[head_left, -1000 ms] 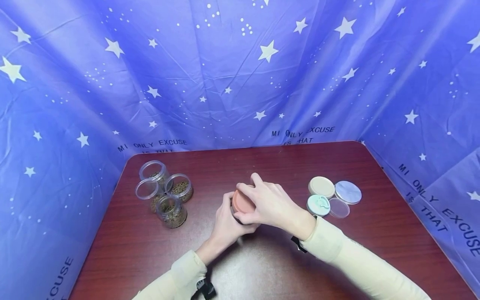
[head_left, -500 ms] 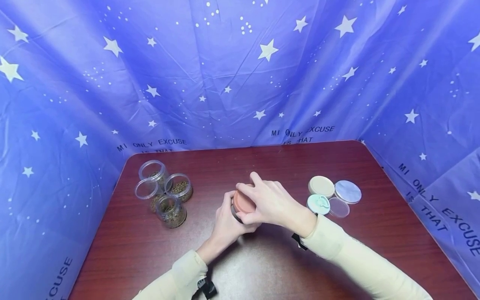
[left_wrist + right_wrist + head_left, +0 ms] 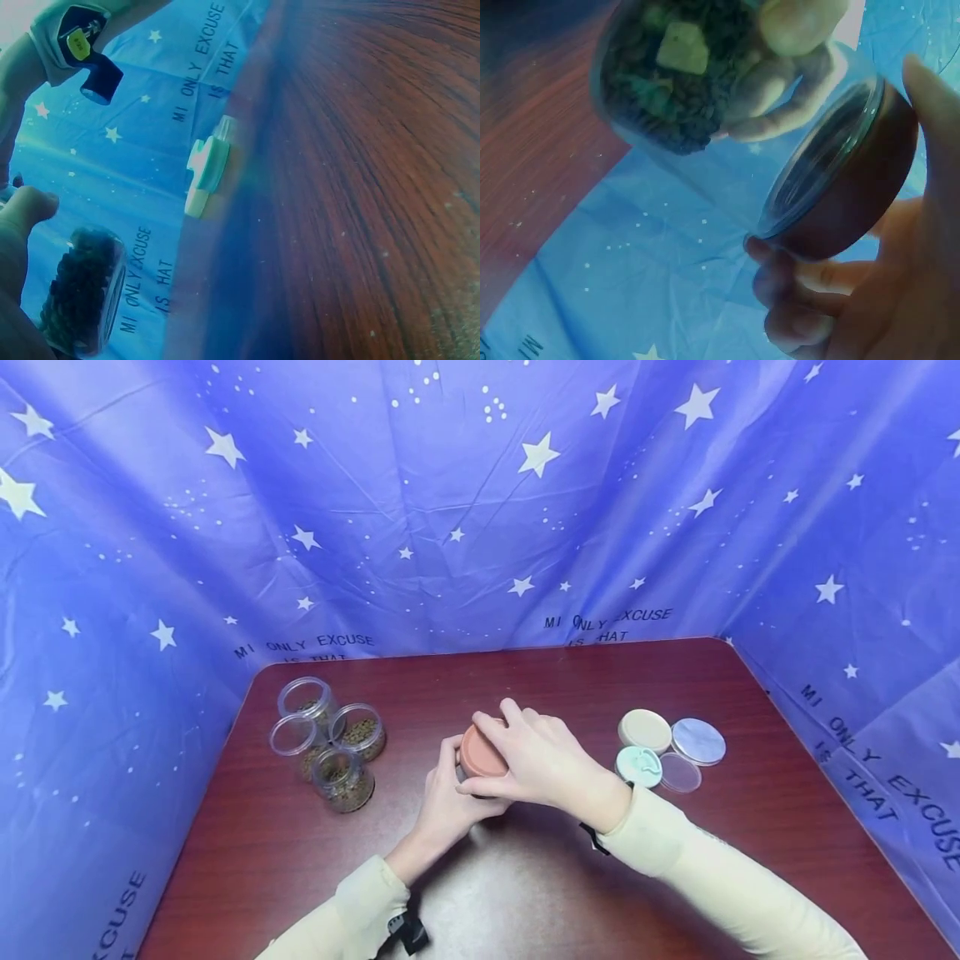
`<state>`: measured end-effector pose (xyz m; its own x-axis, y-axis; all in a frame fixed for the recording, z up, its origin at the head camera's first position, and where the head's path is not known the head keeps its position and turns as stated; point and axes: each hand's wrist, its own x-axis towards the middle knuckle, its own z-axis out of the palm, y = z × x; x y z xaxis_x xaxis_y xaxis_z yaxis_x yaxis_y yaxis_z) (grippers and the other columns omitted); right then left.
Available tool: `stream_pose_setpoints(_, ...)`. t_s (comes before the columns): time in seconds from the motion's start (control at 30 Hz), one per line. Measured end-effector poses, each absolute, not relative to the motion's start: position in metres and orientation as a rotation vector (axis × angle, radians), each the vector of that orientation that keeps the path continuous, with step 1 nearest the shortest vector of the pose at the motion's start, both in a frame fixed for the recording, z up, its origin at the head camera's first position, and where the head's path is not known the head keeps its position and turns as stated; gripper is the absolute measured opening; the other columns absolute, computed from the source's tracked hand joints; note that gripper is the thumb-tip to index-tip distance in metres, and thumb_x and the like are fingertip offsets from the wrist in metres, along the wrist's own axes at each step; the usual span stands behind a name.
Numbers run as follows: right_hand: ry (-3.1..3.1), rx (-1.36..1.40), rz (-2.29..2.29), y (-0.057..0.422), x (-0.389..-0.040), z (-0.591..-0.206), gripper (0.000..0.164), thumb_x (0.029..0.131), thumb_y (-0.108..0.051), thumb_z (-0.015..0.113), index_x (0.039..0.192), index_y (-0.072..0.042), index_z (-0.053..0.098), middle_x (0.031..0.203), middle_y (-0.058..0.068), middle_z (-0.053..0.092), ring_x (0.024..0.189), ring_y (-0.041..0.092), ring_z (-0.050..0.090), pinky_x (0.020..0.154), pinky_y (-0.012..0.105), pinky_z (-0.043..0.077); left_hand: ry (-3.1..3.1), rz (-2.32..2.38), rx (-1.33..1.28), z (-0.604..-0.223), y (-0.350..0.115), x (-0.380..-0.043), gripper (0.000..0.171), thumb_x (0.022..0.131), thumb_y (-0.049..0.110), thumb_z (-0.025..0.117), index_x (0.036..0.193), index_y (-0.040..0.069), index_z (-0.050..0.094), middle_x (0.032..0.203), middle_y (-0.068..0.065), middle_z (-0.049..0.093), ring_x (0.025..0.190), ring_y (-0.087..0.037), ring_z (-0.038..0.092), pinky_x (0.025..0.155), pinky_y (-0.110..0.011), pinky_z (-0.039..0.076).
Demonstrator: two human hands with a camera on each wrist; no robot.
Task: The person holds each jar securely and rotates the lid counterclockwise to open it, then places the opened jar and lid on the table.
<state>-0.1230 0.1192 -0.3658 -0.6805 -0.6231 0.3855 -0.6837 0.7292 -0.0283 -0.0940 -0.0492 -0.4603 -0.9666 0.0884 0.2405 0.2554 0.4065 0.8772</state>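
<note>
Above the middle of the table, in the head view, my left hand [image 3: 448, 802] holds a clear jar [image 3: 705, 176] from below and beside it. Dark pellets fill its lower part, with a pale square piece [image 3: 682, 49] among them in the right wrist view. On the jar's mouth sits a round orange-brown lid [image 3: 480, 755]. My right hand [image 3: 546, 762] grips this lid from above, thumb at its near edge and fingers over the far side. The right wrist view has the jar tilted, its rim right at the lid [image 3: 862, 199]. In the left wrist view the jar's pellet-filled end [image 3: 82, 292] shows below my left thumb.
Several lidless clear jars [image 3: 347, 785] with brown pellets stand grouped on the left of the table [image 3: 247, 860]. On the right lie a cream lid [image 3: 645, 731], a marbled blue lid [image 3: 699, 741], a mint lid [image 3: 637, 767] and a clear disc [image 3: 681, 772]. A starry blue curtain [image 3: 420, 568] surrounds the table.
My right thumb has shifted left along the lid's near edge. Both hands, with jar and lid, have moved slightly left and away; the other jars and lids stay put.
</note>
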Motion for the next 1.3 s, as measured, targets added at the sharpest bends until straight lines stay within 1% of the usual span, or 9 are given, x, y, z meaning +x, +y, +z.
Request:
stream_pose_setpoints(0.3, -2.689, 1.133, 0.334, 0.121, -0.124, -0.356, 0.064, 0.079, -0.051, 0.078, 0.129, -0.012, 0.067, 0.094, 0.007, 0.052, 0.065, 0.018, 0.052, 0.054, 0.032, 0.048, -2.526, -1.55, -0.286, -0.46, -0.048, -0.094, 0.086, 0.062, 0.028, 0.097, 0.132, 0.016, 0.048, 0.11, -0.002, 0.074, 0.098, -0.02, 0.071, 0.086, -0.04, 0.058)
stream_pose_setpoints(0.5, -2.748, 1.332, 0.403, 0.126, -0.129, -0.343, 0.059, 0.077, -0.04, 0.08, 0.13, -0.018, 0.067, 0.099, 0.001, 0.054, 0.079, 0.016, 0.05, 0.066, 0.028, 0.046, -2.549, -1.553, -0.304, -0.459, -0.05, -0.092, 0.082, 0.062, 0.028, 0.095, 0.128, 0.016, 0.047, 0.107, -0.003, 0.072, 0.095, -0.021, 0.07, 0.083, -0.038, 0.057)
stream_pose_setpoints(0.6, -2.746, 1.38, 0.362, 0.127, -0.128, -0.338, 0.062, 0.079, -0.043, 0.08, 0.134, -0.018, 0.066, 0.105, 0.002, 0.057, 0.084, 0.018, 0.053, 0.07, 0.031, 0.048, -2.556, -1.568, -0.312, -0.459, -0.051, -0.092, 0.081, 0.062, 0.026, 0.095, 0.127, 0.016, 0.048, 0.107, -0.003, 0.072, 0.097, -0.021, 0.07, 0.085, -0.039, 0.056)
stream_pose_setpoints(0.7, -2.724, 1.283, 0.236, 0.124, -0.126, -0.338, 0.073, 0.081, -0.058, 0.077, 0.14, -0.016, 0.064, 0.108, 0.008, 0.061, 0.081, 0.023, 0.058, 0.07, 0.037, 0.051, -2.557, -1.616, -0.3, -0.459, -0.051, -0.092, 0.082, 0.063, 0.028, 0.096, 0.129, 0.017, 0.048, 0.108, 0.0, 0.072, 0.097, -0.018, 0.07, 0.086, -0.037, 0.056)
stream_pose_setpoints(0.8, -2.735, 1.052, 0.125, 0.117, -0.12, -0.343, 0.086, 0.078, -0.075, 0.072, 0.136, -0.011, 0.064, 0.103, 0.015, 0.062, 0.07, 0.028, 0.061, 0.061, 0.042, 0.053, -2.557, -1.658, -0.284, -0.46, -0.05, -0.092, 0.085, 0.064, 0.029, 0.098, 0.131, 0.018, 0.048, 0.111, 0.001, 0.073, 0.1, -0.016, 0.07, 0.088, -0.036, 0.056)
stream_pose_setpoints(0.87, -2.759, 0.925, 0.101, 0.113, -0.117, -0.347, 0.086, 0.077, -0.079, 0.07, 0.128, -0.009, 0.065, 0.097, 0.017, 0.061, 0.061, 0.03, 0.06, 0.054, 0.043, 0.052, -2.558, -1.656, -0.294, -0.46, -0.049, -0.092, 0.085, 0.065, 0.029, 0.099, 0.132, 0.018, 0.048, 0.113, 0.001, 0.073, 0.101, -0.016, 0.07, 0.088, -0.036, 0.056)
stream_pose_setpoints(1.0, -2.81, 0.893, 0.166, 0.11, -0.114, -0.351, 0.069, 0.082, -0.068, 0.073, 0.115, -0.008, 0.063, 0.089, 0.013, 0.054, 0.05, 0.026, 0.055, 0.045, 0.04, 0.048, -2.56, -1.598, -0.311, -0.461, -0.048, -0.092, 0.086, 0.064, 0.03, 0.098, 0.132, 0.015, 0.048, 0.115, -0.001, 0.073, 0.103, -0.02, 0.07, 0.089, -0.039, 0.056)
stream_pose_setpoints(1.13, -2.807, 0.986, 0.221, 0.113, -0.114, -0.348, 0.062, 0.082, -0.053, 0.077, 0.12, -0.006, 0.064, 0.092, 0.014, 0.054, 0.053, 0.023, 0.054, 0.048, 0.039, 0.05, -2.573, -1.58, -0.291, -0.46, -0.047, -0.091, 0.088, 0.063, 0.032, 0.099, 0.132, 0.015, 0.048, 0.115, -0.001, 0.073, 0.102, -0.021, 0.07, 0.088, -0.041, 0.056)
stream_pose_setpoints(1.3, -2.847, 1.126, 0.227, 0.12, -0.119, -0.34, 0.059, 0.08, -0.047, 0.079, 0.125, -0.012, 0.065, 0.094, 0.008, 0.05, 0.06, 0.019, 0.051, 0.051, 0.035, 0.048, -2.583, -1.607, -0.274, -0.46, -0.046, -0.091, 0.088, 0.063, 0.033, 0.098, 0.133, 0.019, 0.047, 0.115, 0.001, 0.073, 0.1, -0.02, 0.07, 0.087, -0.04, 0.056)
